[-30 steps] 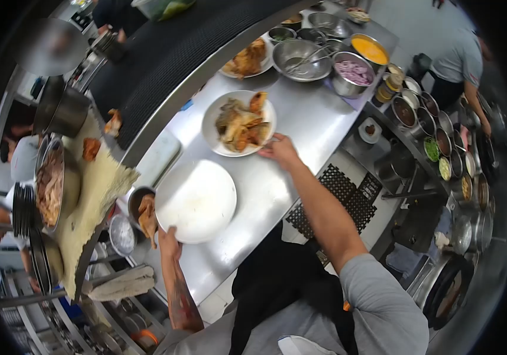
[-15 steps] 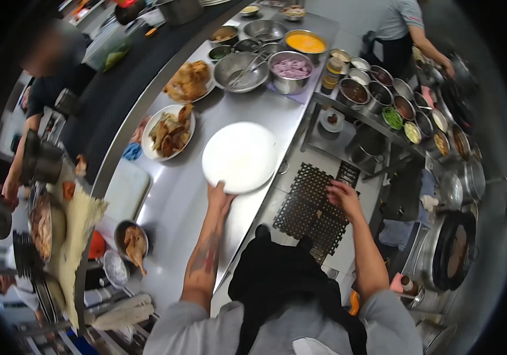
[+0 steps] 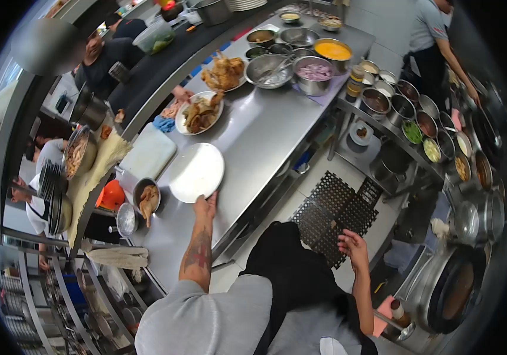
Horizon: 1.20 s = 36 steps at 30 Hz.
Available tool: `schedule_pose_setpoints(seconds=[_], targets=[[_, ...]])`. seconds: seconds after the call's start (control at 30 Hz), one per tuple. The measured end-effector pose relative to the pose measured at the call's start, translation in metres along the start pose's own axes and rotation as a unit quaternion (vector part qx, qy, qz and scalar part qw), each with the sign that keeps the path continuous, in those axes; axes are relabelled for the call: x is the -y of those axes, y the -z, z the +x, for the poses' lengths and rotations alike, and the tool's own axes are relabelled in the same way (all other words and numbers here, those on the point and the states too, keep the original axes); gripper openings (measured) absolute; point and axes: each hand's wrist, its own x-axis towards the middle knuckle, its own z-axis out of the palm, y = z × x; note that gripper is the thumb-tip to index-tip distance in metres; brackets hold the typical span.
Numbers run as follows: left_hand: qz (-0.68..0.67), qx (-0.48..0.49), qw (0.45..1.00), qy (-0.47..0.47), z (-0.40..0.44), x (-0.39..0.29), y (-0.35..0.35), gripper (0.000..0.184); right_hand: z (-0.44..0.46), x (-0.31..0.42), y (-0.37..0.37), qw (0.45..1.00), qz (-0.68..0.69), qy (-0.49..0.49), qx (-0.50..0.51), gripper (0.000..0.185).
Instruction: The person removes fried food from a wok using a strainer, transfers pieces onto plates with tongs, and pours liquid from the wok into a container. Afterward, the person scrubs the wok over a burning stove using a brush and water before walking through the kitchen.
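Observation:
My left hand [image 3: 206, 206] grips the near rim of a round white plate [image 3: 196, 173], held over the steel counter [image 3: 265, 142]. Nothing lies on the plate. To its left are a white cutting board [image 3: 148, 151] and a metal bowl [image 3: 146, 200] with a chicken piece in it. Just beyond the plate, chicken pieces [image 3: 201, 113] sit on an oval white dish. My right hand [image 3: 354, 246] hangs over the floor to the right, empty, with its fingers loosely bent and apart.
A whole roasted chicken [image 3: 225, 70], a bowl of pink sliced onion [image 3: 315, 72] and a pot of orange liquid [image 3: 332, 49] stand farther back. Sauce pots [image 3: 376, 100] line the right-hand shelf. A black perforated mat [image 3: 330, 213] covers the floor. Co-workers stand left and at back right.
My left hand has carried the plate left along the counter, closer to the cutting board and metal bowl. My view has turned leftward. Another person's hand now shows beside the oval dish.

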Motion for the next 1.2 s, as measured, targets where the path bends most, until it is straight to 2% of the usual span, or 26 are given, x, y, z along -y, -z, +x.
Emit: schedule_pose_setpoints(seconds=[0.03, 0.1, 0.17, 0.27, 0.33, 0.37, 0.43, 0.5, 0.53, 0.6, 0.63, 0.67, 0.7, 0.73, 0.77, 0.8, 0.83, 0.9, 0.93, 0.97, 1.0, 1.03, 1.07, 1.13, 1.17, 1.2], targets=[[-0.024, 0.016, 1.000, -0.012, 0.008, -0.002, -0.002, 0.042, 0.004, 0.000, 0.007, 1.000, -0.005, 0.011, 0.025, 0.033], [-0.154, 0.086, 0.967, 0.185, -0.030, -0.012, -0.025, 0.050, 0.008, 0.000, 0.024, 0.998, -0.015, 0.029, 0.044, 0.032], [0.045, -0.007, 0.987, 0.151, -0.075, 0.020, -0.071, 0.061, 0.004, 0.014, 0.027, 0.998, -0.036, 0.039, 0.023, 0.032], [0.261, 0.175, 0.895, 0.316, -0.101, 0.092, -0.082, 0.059, 0.007, 0.009, 0.043, 0.997, -0.017, 0.068, -0.019, 0.035], [0.405, 0.254, 0.801, 0.361, -0.123, 0.146, -0.102, 0.057, -0.007, 0.009, 0.048, 0.992, -0.044, 0.097, -0.072, 0.035], [0.480, 0.298, 0.746, 0.353, -0.127, 0.171, -0.115, 0.056, -0.015, 0.003, 0.050, 0.988, -0.054, 0.120, -0.085, 0.035], [0.600, 0.375, 0.634, 0.312, -0.127, 0.222, -0.136, 0.049, -0.045, 0.004, 0.046, 0.989, -0.087, 0.079, -0.091, 0.038], [0.642, 0.521, 0.482, 0.290, -0.109, 0.273, -0.151, 0.040, -0.061, -0.028, 0.031, 0.990, -0.027, 0.091, -0.105, 0.036], [0.648, 0.544, 0.442, 0.299, -0.098, 0.298, -0.155, 0.040, -0.070, -0.044, 0.023, 0.985, 0.000, 0.092, -0.144, 0.036], [0.713, 0.580, 0.232, 0.318, -0.056, 0.359, -0.161, 0.034, -0.091, -0.080, -0.006, 0.975, 0.083, 0.025, -0.204, 0.037], [0.717, 0.592, 0.186, 0.317, -0.041, 0.388, -0.166, 0.034, -0.098, -0.115, -0.022, 0.949, 0.163, 0.006, -0.270, 0.037], [0.743, 0.587, 0.109, 0.302, -0.028, 0.417, -0.172, 0.031, -0.096, -0.167, -0.039, 0.905, 0.148, 0.032, -0.397, 0.033], [0.763, 0.579, 0.042, 0.283, -0.025, 0.436, -0.180, 0.028, -0.108, -0.194, -0.064, 0.850, 0.059, -0.033, -0.523, 0.031], [0.773, 0.586, 0.018, 0.244, -0.042, 0.443, -0.193, 0.026, -0.129, -0.207, -0.093, 0.778, -0.024, -0.119, -0.617, 0.029], [0.772, 0.591, -0.008, 0.234, -0.048, 0.454, -0.205, 0.026, -0.122, -0.287, -0.121, 0.719, 0.007, -0.144, -0.680, 0.032], [0.765, 0.604, -0.013, 0.225, -0.054, 0.470, -0.214, 0.028, -0.125, -0.336, -0.158, 0.657, 0.136, -0.189, -0.717, 0.031], [0.757, 0.617, -0.017, 0.215, -0.063, 0.480, -0.217, 0.031, -0.127, -0.371, -0.203, 0.588, 0.142, -0.219, -0.766, 0.030], [0.738, 0.646, -0.091, 0.172, -0.108, 0.481, -0.227, 0.029, -0.139, -0.394, -0.281, 0.489, 0.454, -0.257, -0.699, 0.028], [0.735, 0.650, -0.101, 0.165, -0.132, 0.481, -0.227, 0.028, -0.111, -0.468, -0.337, 0.580, 0.332, -0.323, -0.670, 0.023], [0.727, 0.658, -0.115, 0.159, -0.158, 0.485, -0.216, 0.027, -0.107, -0.482, -0.380, 0.755, -0.039, -0.393, -0.524, 0.024], [0.704, 0.680, -0.136, 0.153, -0.176, 0.486, -0.206, 0.026, -0.113, -0.439, -0.392, 0.689, 0.192, -0.414, -0.563, 0.021], [0.682, 0.700, -0.150, 0.148, -0.195, 0.486, -0.194, 0.026, -0.122, -0.386, -0.401, 0.547, 0.387, -0.421, -0.611, 0.020], [0.701, 0.683, -0.137, 0.152, -0.223, 0.467, -0.178, 0.024, -0.118, -0.375, -0.416, 0.523, 0.447, -0.399, -0.607, 0.020], [0.656, 0.715, -0.188, 0.153, -0.245, 0.454, -0.150, 0.024, -0.112, -0.359, -0.439, 0.477, 0.524, -0.371, -0.600, 0.022], [0.646, 0.717, -0.218, 0.146, -0.256, 0.445, -0.133, 0.024, -0.092, -0.379, -0.453, 0.543, 0.421, -0.386, -0.616, 0.024], [0.639, 0.722, -0.225, 0.140, -0.263, 0.441, -0.117, 0.024, -0.093, -0.377, -0.456, 0.524, 0.471, -0.365, -0.609, 0.025]])
